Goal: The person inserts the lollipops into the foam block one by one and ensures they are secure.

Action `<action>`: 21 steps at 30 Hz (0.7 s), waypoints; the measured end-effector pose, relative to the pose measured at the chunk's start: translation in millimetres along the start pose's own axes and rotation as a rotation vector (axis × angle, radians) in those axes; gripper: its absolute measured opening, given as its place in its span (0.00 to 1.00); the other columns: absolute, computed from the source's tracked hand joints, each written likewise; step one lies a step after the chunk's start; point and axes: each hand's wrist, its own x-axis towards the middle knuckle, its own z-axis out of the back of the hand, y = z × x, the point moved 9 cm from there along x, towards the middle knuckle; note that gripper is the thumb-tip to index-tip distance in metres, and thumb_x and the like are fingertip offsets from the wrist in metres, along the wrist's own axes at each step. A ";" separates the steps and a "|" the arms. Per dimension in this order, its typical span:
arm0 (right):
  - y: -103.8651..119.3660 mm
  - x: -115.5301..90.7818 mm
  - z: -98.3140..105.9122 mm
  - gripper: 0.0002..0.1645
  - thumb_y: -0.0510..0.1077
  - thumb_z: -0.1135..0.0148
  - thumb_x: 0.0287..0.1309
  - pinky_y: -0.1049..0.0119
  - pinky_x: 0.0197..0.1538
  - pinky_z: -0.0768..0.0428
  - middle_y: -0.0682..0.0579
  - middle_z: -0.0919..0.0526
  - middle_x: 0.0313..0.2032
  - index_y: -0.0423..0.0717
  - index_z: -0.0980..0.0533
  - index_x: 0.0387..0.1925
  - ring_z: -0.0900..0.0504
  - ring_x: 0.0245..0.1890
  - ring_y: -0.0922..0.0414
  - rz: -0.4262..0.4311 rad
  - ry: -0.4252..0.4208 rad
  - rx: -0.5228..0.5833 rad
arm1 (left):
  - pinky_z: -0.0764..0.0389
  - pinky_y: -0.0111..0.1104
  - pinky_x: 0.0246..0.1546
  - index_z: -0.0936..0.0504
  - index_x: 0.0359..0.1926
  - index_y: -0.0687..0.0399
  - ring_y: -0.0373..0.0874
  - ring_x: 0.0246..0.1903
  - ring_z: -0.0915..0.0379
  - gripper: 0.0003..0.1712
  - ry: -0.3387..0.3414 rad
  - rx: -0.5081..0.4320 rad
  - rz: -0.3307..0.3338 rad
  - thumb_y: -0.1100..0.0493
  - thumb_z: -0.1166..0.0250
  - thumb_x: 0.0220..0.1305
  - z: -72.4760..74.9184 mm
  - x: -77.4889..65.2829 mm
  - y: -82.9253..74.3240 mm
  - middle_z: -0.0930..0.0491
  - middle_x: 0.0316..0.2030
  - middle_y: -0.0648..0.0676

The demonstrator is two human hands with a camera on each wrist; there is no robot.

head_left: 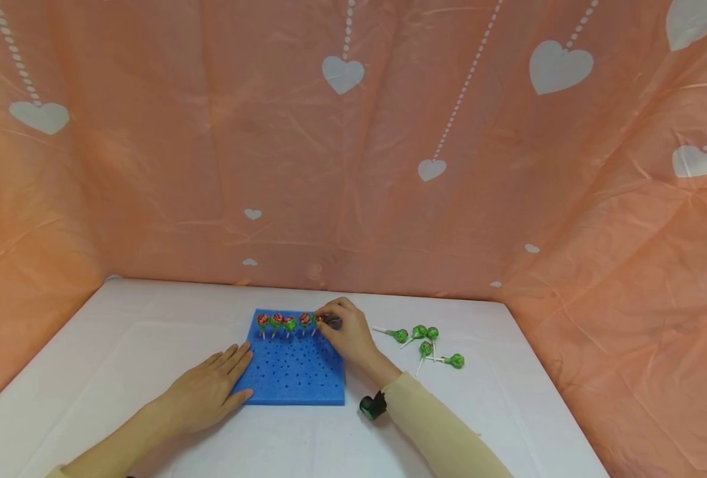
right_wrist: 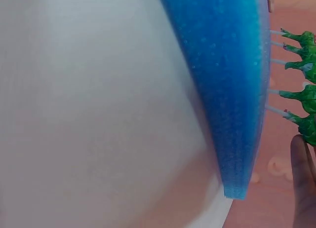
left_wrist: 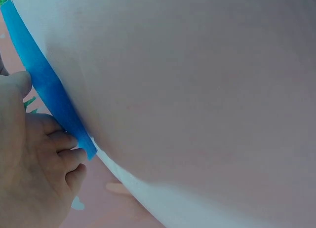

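Note:
A blue foam board (head_left: 293,388) full of small holes lies on the white table. Along its far edge several lollipops (head_left: 277,320) in red and green wrappers stand in a row on their sticks. My left hand (head_left: 210,388) rests on the board's left edge with fingers extended; the left wrist view has the same hand (left_wrist: 39,154) against the foam's side. At the row's right end my right hand (head_left: 348,335) pinches a lollipop by its wrapped head, which the fingers partly hide. In the right wrist view, a fingertip touches that lollipop (right_wrist: 307,128), its stick reaching the board.
To the right of the board, several green-wrapped lollipops (head_left: 425,349) lie loosely on the white table (head_left: 478,411). Behind the table hangs a pink curtain (head_left: 305,199) with white hearts. A dark round device (head_left: 372,406) sits at the right wrist.

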 end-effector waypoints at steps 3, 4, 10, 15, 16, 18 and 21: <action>0.9 -0.1 0.7 0.09 0.32 0.32 0.65 0.68 0.48 0.13 0.47 0.20 0.47 0.41 0.15 0.46 0.13 0.45 0.53 -0.005 -0.001 0.005 | 0.35 0.60 0.71 0.31 0.71 0.74 0.70 0.73 0.40 0.40 -0.002 0.004 -0.002 0.42 0.44 0.79 0.0 0.1 0.6 0.37 0.74 0.73; 0.9 -0.5 0.7 0.10 0.32 0.32 0.65 0.68 0.48 0.13 0.47 0.20 0.47 0.41 0.15 0.46 0.13 0.45 0.53 -0.007 -0.002 0.007 | 0.35 0.60 0.71 0.31 0.71 0.74 0.70 0.73 0.40 0.40 -0.001 0.003 -0.002 0.42 0.44 0.79 -0.1 0.2 0.6 0.37 0.74 0.73; 2.2 -3.0 0.7 0.10 0.31 0.33 0.65 0.65 0.49 0.12 0.46 0.20 0.48 0.41 0.15 0.47 0.13 0.46 0.51 0.000 -0.005 0.030 | 0.35 0.61 0.72 0.32 0.72 0.75 0.71 0.73 0.41 0.40 0.009 -0.017 0.001 0.42 0.45 0.79 0.1 0.4 -0.3 0.37 0.74 0.73; 1.0 -4.5 0.4 0.12 0.32 0.33 0.66 0.66 0.49 0.13 0.46 0.20 0.48 0.41 0.15 0.49 0.14 0.46 0.51 -0.008 -0.001 0.026 | 0.35 0.61 0.72 0.32 0.72 0.74 0.71 0.73 0.41 0.40 0.013 -0.022 0.008 0.41 0.44 0.78 0.2 0.0 -1.0 0.38 0.74 0.73; 1.1 -4.9 0.5 0.12 0.32 0.33 0.66 0.66 0.49 0.13 0.46 0.20 0.49 0.41 0.15 0.50 0.14 0.46 0.51 -0.009 0.001 0.024 | 0.35 0.61 0.72 0.32 0.72 0.74 0.71 0.73 0.41 0.40 0.014 -0.022 0.010 0.41 0.44 0.78 -0.1 -0.1 -1.0 0.38 0.74 0.73; 1.0 -5.3 0.6 0.13 0.32 0.33 0.66 0.66 0.49 0.13 0.46 0.20 0.49 0.41 0.16 0.51 0.14 0.47 0.51 -0.007 0.003 0.013 | 0.36 0.61 0.72 0.32 0.72 0.74 0.71 0.73 0.41 0.41 0.018 -0.023 0.013 0.41 0.45 0.79 -0.7 -0.4 -1.0 0.38 0.74 0.73; 1.9 -5.6 2.3 0.16 0.32 0.33 0.66 0.66 0.50 0.13 0.46 0.19 0.51 0.40 0.17 0.54 0.13 0.48 0.51 -0.004 0.000 0.010 | 0.35 0.61 0.72 0.31 0.71 0.74 0.71 0.73 0.41 0.41 0.016 -0.018 0.009 0.41 0.45 0.78 -0.3 -0.2 -1.6 0.37 0.74 0.73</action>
